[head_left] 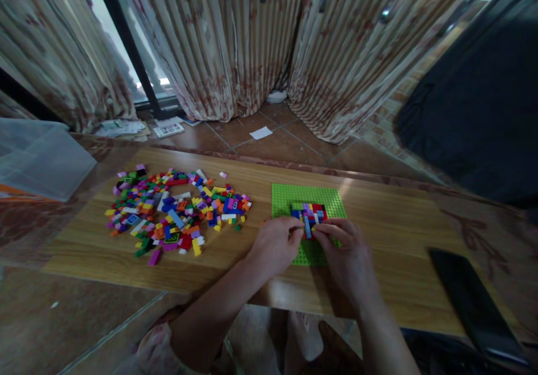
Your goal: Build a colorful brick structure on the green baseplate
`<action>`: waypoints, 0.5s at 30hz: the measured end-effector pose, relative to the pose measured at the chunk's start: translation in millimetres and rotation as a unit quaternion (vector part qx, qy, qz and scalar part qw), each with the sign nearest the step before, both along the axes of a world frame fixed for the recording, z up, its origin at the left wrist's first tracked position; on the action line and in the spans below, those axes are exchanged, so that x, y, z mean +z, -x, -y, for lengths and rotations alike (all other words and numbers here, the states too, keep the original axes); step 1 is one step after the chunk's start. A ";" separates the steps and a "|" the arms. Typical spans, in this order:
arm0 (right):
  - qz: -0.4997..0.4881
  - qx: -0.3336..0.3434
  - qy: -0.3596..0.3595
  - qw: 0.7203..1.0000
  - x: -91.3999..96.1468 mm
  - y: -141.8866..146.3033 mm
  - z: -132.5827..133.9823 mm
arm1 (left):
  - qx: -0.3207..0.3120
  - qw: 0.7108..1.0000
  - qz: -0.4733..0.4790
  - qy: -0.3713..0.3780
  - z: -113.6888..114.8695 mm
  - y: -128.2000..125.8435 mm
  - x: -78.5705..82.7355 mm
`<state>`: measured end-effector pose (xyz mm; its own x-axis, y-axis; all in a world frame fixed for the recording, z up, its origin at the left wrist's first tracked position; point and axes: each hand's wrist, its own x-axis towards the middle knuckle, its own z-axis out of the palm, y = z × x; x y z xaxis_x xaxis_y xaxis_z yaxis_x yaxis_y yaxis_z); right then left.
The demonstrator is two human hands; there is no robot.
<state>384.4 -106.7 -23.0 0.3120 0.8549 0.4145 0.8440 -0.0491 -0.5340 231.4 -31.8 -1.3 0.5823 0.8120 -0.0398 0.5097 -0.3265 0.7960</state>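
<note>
A green studded baseplate (pixel 281 195) lies on the wooden table, carrying a low block of toy bricks (pixel 313 212) in blue, red, purple and white. My left hand (pixel 277 240) is at the left side of this block, thumb and forefinger pinched together; what lies between them is hidden. From the right, my right hand (pixel 347 251) reaches over the plate with its fingers closed at the block's near edge. A small yellow toy brick (pixel 313 229) shows at those fingertips. Next to the left fingertips, a light blue brick (pixel 307 228) stretches lengthwise across the block.
Many loose toy bricks (pixel 168 212) spread over the left part of the wooden table (pixel 390 240). A dark phone-like slab (pixel 471 296) lies at the right edge. At the far left stands a translucent plastic bin (pixel 42 156). Curtains (pixel 235 44) hang beyond the table.
</note>
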 end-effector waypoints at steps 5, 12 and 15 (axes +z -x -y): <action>0.005 0.009 0.000 1.000 -2.9 -0.9 -2.4 | -0.021 0.999 -0.024 -0.013 -1.0 0.6 -3.3; 0.024 0.010 -0.024 0.999 -1.9 -2.2 -4.5 | -0.031 0.999 -0.023 -0.023 -1.3 0.6 -5.5; 0.026 0.019 -0.035 0.999 1.7 -2.9 -1.7 | -0.040 0.999 -0.025 -0.025 -1.1 0.9 -4.8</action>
<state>387.3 -105.1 -21.3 0.2570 0.8342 0.4879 0.8713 0.0184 -0.4903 230.5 -30.7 -6.1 0.6431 0.7652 -0.0300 0.5189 -0.4066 0.7520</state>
